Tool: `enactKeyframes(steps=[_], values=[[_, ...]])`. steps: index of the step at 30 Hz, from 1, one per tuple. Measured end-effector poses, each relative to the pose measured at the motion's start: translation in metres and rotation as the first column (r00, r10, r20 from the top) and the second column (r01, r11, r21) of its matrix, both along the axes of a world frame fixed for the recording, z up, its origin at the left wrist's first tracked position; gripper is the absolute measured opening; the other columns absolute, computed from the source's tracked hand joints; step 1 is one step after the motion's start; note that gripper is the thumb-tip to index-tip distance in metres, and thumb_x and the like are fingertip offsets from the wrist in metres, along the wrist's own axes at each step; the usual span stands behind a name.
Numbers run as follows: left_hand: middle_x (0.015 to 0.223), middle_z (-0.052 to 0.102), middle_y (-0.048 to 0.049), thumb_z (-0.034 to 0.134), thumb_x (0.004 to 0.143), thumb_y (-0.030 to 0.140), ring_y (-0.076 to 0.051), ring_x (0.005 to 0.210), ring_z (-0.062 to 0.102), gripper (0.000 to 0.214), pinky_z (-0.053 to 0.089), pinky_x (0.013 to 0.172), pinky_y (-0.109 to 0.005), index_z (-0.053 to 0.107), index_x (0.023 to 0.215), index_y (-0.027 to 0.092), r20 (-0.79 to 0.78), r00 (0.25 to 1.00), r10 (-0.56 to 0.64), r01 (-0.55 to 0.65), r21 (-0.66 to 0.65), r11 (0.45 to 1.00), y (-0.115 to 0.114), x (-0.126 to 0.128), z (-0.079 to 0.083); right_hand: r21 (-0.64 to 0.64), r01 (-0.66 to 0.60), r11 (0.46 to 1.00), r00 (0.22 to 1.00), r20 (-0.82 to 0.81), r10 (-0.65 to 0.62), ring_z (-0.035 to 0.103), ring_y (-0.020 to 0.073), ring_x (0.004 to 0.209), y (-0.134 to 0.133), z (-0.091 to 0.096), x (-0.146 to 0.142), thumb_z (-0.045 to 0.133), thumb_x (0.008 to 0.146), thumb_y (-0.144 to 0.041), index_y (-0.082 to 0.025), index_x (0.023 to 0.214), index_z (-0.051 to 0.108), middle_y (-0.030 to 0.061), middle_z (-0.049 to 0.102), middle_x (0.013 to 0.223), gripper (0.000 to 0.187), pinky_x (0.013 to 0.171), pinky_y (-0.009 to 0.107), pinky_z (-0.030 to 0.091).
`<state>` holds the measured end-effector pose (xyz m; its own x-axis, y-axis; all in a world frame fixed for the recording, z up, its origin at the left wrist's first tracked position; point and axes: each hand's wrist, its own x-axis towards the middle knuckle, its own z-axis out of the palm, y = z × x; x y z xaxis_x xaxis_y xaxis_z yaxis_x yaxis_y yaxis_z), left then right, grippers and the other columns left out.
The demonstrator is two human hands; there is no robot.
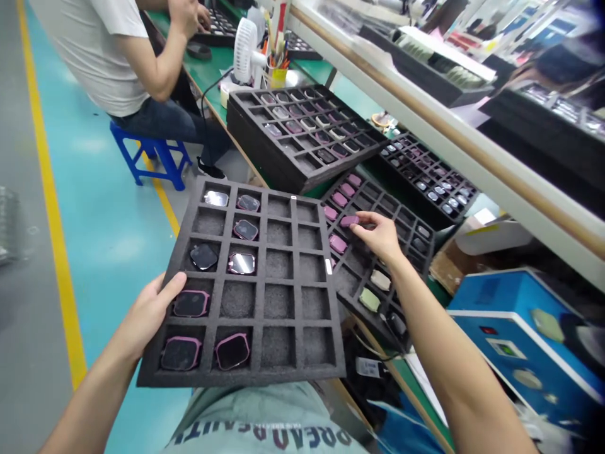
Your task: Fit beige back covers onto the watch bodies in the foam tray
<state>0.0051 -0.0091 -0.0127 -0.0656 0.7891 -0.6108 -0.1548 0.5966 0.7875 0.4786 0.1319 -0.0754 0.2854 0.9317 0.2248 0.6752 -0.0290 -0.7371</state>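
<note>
The left hand (151, 309) grips the foam tray (278, 302) by its edge, held off the bench (208, 69). The right hand (378, 236) pinches a pink watch case (350, 221) above a second tray (406, 252). One-handed, the held tray could tip, spilling its cases.

A green workbench (222, 60) carries black foam trays (302, 135); a white fan (246, 50) stands beyond.
</note>
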Motion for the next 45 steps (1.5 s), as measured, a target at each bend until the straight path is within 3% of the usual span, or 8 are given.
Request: enactKeyframes(steps=[8,12,17,24,30,37,41,45], values=[[0.074,0.082,-0.0006,0.091,0.069,0.057,-0.03,0.066,0.079,0.069,0.064,0.058,-0.034,0.069,0.125,0.021,-0.006,1.0,0.023,-0.023,-0.018,1.0,0.002,0.001,-0.005,-0.056,-0.005,0.998,0.993,0.114,0.012,0.075,0.0304,0.094,-0.02,0.024,0.006,0.077,0.072,-0.046,-0.017,0.1,0.078,0.014,0.081,0.105,0.041,0.092,0.05,0.06],[0.085,0.084,-0.0045,0.089,0.073,0.057,-0.028,0.073,0.08,0.065,0.064,0.062,-0.032,0.07,0.122,0.019,0.008,1.0,0.021,-0.022,0.039,0.999,-0.001,-0.002,-0.009,0.037,-0.179,0.983,0.97,0.176,0.17,0.075,0.0277,0.086,-0.044,0.059,-0.059,0.074,0.081,-0.042,-0.022,0.11,0.077,0.0099,0.082,0.102,0.035,0.083,0.046,0.06],[0.1,0.083,-0.0075,0.084,0.08,0.058,-0.025,0.08,0.08,0.057,0.064,0.07,-0.03,0.07,0.119,0.018,-0.013,1.0,0.015,-0.013,0.111,0.994,-0.009,0.0,-0.004,-0.022,-0.637,0.77,0.71,0.372,0.598,0.074,0.0295,0.1,-0.067,0.105,-0.182,0.065,0.093,-0.029,-0.025,0.114,0.077,0.0079,0.081,0.107,0.024,0.087,0.043,0.058],[0.101,0.083,-0.0095,0.084,0.077,0.063,-0.029,0.087,0.08,0.069,0.063,0.073,-0.033,0.069,0.125,0.016,-0.081,0.997,0.01,0.002,0.147,0.989,-0.021,0.0,0.003,-0.354,-0.468,0.81,0.554,0.596,0.58,0.076,0.0319,0.096,-0.03,0.115,-0.257,0.069,0.092,-0.036,-0.018,0.103,0.078,0.0152,0.082,0.101,0.023,0.078,0.038,0.055],[0.098,0.083,-0.0099,0.084,0.079,0.056,-0.031,0.085,0.081,0.067,0.066,0.07,-0.035,0.067,0.13,0.016,-0.146,0.988,0.041,-0.031,0.069,0.997,-0.014,-0.001,-0.003,-0.366,-0.568,0.737,0.52,0.535,0.666,0.077,0.033,0.104,-0.014,0.119,-0.272,0.076,0.083,-0.023,-0.016,0.097,0.077,0.0174,0.081,0.107,0.016,0.083,0.037,0.058],[0.098,0.084,-0.0104,0.081,0.085,0.049,-0.03,0.082,0.082,0.057,0.067,0.074,-0.037,0.068,0.13,0.017,-0.098,0.993,0.065,-0.06,0.057,0.997,-0.01,-0.001,-0.011,-0.036,-0.567,0.823,0.82,-0.118,0.56,0.077,0.0227,0.081,-0.003,0.122,-0.171,0.079,0.079,-0.029,-0.016,0.109,0.074,0.007,0.082,0.09,0.033,0.073,0.032,0.061],[0.094,0.085,-0.0087,0.084,0.082,0.045,-0.029,0.083,0.083,0.055,0.067,0.076,-0.035,0.07,0.127,0.017,-0.093,0.991,0.099,-0.096,0.034,0.995,-0.009,0.002,-0.012,0.032,-0.235,0.971,0.929,-0.288,0.234,0.073,0.0172,0.068,0.016,0.097,-0.058,0.081,0.073,-0.03,-0.016,0.109,0.072,0.0039,0.077,0.081,0.039,0.065,0.03,0.062],[0.09,0.085,-0.005,0.092,0.07,0.049,-0.029,0.081,0.083,0.07,0.067,0.075,-0.033,0.069,0.128,0.018,-0.049,0.996,0.074,-0.075,-0.02,0.997,-0.004,0.005,-0.01,0.026,0.069,0.997,0.979,-0.194,-0.063,0.073,0.0189,0.068,0.042,0.05,0.004,0.07,0.074,-0.03,-0.017,0.097,0.068,0.0027,0.072,0.074,0.027,0.07,0.035,0.065]])
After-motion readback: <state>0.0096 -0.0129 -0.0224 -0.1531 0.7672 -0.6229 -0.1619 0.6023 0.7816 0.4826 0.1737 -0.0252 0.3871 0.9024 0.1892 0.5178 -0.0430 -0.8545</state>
